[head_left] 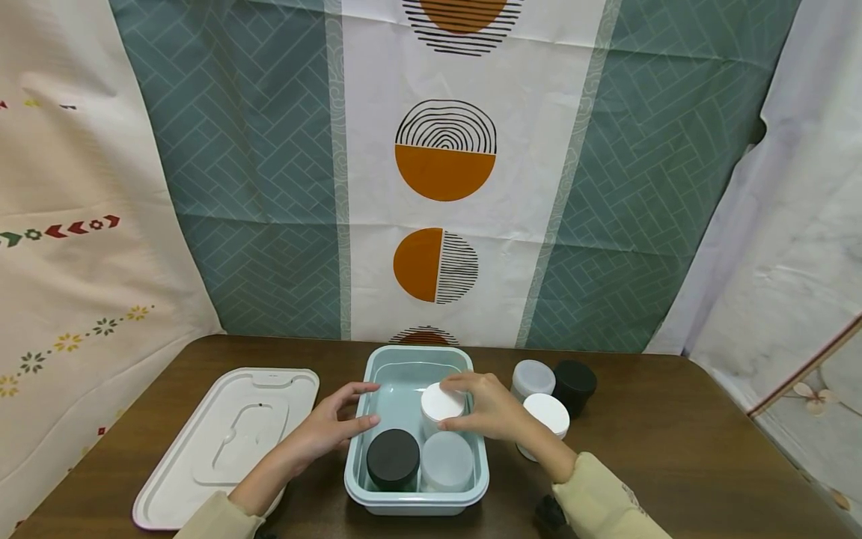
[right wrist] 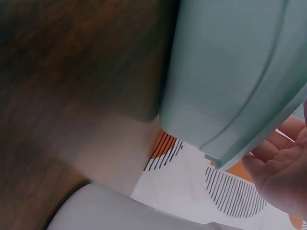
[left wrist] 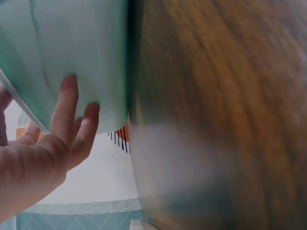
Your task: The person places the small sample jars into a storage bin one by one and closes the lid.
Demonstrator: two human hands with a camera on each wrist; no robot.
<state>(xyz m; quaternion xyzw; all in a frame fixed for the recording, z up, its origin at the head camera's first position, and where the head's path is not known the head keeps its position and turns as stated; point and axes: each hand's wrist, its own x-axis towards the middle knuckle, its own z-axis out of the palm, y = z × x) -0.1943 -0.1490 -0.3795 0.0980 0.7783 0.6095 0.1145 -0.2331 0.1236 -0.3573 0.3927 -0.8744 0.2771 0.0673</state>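
Observation:
A light-blue plastic box stands on the table, lidless. My right hand reaches over its right rim and grips a white-lidded jar inside, thumb and fingers on either side of the lid. In front of that jar stand a black-lidded jar and a jar with a translucent whitish lid. My left hand rests at the left rim, thumb and index finger reaching over it. In the left wrist view two fingers lie against the box's outer wall.
On the left of the table lies a white lid. Right of the box stand a translucent-lidded jar, a black jar and another white-lidded jar. A patterned cloth hangs behind the table.

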